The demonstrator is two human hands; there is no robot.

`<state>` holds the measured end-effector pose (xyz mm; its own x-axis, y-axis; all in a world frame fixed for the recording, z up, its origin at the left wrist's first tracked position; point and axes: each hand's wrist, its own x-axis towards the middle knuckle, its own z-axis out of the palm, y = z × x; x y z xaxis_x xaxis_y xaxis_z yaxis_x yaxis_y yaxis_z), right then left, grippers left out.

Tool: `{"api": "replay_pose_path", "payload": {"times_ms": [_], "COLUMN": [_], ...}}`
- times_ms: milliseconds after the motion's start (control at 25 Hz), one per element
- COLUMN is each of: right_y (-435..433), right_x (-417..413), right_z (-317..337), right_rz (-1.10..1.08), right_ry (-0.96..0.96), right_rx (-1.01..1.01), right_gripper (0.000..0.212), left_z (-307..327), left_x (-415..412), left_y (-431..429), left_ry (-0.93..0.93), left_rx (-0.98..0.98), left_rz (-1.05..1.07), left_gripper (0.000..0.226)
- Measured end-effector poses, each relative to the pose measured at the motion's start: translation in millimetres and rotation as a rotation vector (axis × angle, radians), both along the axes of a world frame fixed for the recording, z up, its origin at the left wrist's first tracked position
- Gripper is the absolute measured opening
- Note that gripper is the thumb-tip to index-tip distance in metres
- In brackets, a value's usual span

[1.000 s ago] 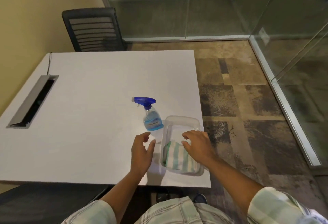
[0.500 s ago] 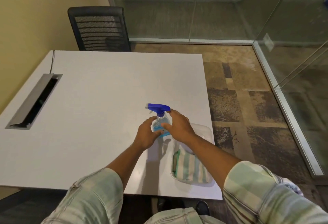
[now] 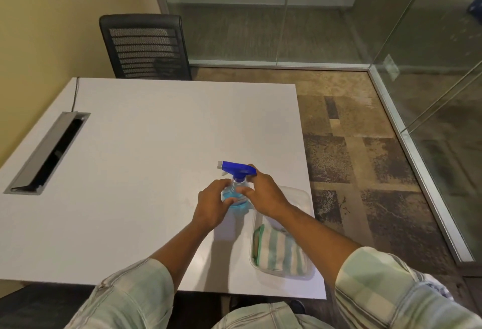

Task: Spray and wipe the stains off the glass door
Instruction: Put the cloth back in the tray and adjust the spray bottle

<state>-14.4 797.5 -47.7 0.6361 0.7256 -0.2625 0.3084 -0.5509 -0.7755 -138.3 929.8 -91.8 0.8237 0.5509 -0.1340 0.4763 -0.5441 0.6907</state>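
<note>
A clear spray bottle [image 3: 236, 193] with blue liquid and a blue trigger head stands upright on the white table [image 3: 146, 161], near its right edge. My left hand [image 3: 212, 204] curls round the bottle's body from the left. My right hand [image 3: 264, 194] grips it from the right, one finger up at the back of the trigger head. Just right of the bottle a clear plastic tray [image 3: 300, 197] holds a folded green-and-white striped cloth [image 3: 280, 251]. Glass walls and a glass door [image 3: 440, 73] stand at the far right.
A black mesh chair [image 3: 144, 47] stands behind the table's far edge. A grey cable slot [image 3: 49, 151] is set into the table at the left, with a cable running off the back. Patterned carpet [image 3: 365, 161] fills the floor between the table and the glass.
My right hand left the tray and cloth, and both hands moved forward onto the spray bottle. Since half a second ago the grip has barely shifted.
</note>
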Motion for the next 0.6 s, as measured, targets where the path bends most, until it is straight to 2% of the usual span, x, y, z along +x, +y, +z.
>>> {"api": "replay_pose_path", "payload": {"times_ms": [320,480,600], "right_y": [-29.8,-66.2,-90.1], "right_x": [26.3,35.3,36.5], "right_z": [48.0,58.2,52.6], "right_rz": [-0.124,-0.191,-0.226], "right_ry": [-0.074,-0.111,-0.101], "right_rx": [0.166,0.234,0.216], "right_gripper": [0.047,0.037,0.038], "left_z": [56.1,67.8,64.9], "left_x": [27.1,43.7,49.0], "left_y": [-16.7,-45.5,-67.3], "left_ry": [-0.26,-0.271,-0.234], "left_rx": [0.015,-0.002,-0.034], "left_rz": [-0.047,-0.112,-0.149], "left_gripper": [0.044,0.043,0.045]}}
